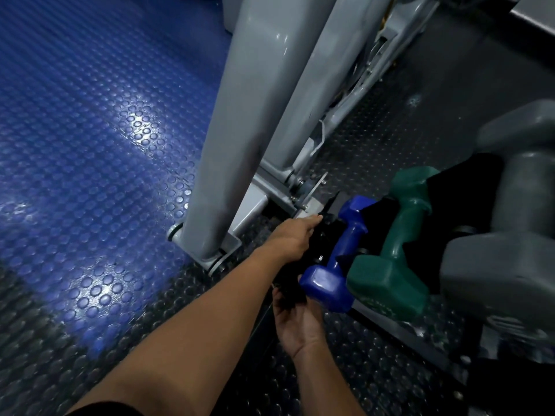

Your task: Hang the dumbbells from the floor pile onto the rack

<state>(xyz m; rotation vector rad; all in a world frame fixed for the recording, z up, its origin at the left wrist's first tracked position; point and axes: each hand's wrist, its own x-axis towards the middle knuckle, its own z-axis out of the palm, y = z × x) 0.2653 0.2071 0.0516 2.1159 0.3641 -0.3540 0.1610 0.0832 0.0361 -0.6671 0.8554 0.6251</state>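
A blue dumbbell (339, 256), a green dumbbell (396, 247) and a big grey dumbbell (507, 223) lie side by side on the black rack (387, 324) at the right. Just left of the blue one is a black dumbbell (300, 265), dark and hard to make out. My left hand (295, 237) holds its far end, with the fingers hidden behind it. My right hand (297, 322), palm up, grips its near end right beside the blue dumbbell's near head.
Two thick grey machine legs (240, 130) stand on a metal base (228, 250) directly left of the rack, close to my left hand. Blue studded floor (90, 130) spreads to the left, black studded floor (210, 340) lies under my arms.
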